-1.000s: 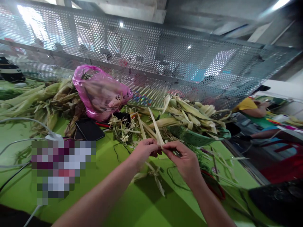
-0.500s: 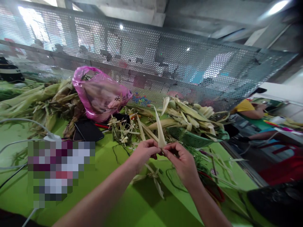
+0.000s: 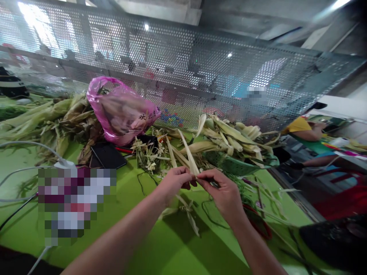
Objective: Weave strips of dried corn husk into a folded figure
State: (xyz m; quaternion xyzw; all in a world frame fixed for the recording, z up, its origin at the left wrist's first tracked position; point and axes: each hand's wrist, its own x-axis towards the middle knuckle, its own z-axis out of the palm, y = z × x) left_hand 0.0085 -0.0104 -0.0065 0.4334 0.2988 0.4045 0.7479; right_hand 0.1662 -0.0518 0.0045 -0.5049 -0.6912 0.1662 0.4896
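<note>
Over a bright green table [image 3: 137, 244], my left hand [image 3: 173, 183] and my right hand [image 3: 223, 194] meet fingertip to fingertip. Both pinch the lower end of a pale, narrow husk strip [image 3: 188, 154] that stands up and leans back to the left. Beneath the hands lie a few loose dried husk pieces [image 3: 187, 214]. Just behind them is a small heap of folded husk bits [image 3: 147, 154].
A green basket [image 3: 241, 166] heaped with husks stands behind my right hand. A pink plastic bag [image 3: 122, 112], a dark phone [image 3: 108, 156] and a corn-husk pile [image 3: 48, 122] sit back left. White cables cross the left. A perforated metal screen [image 3: 183, 76] backs the table. Another person's arm [image 3: 306, 135] shows at right.
The husk strip has tilted back toward the left after standing more upright half a second ago. Both hands have stayed together in nearly the same spot.
</note>
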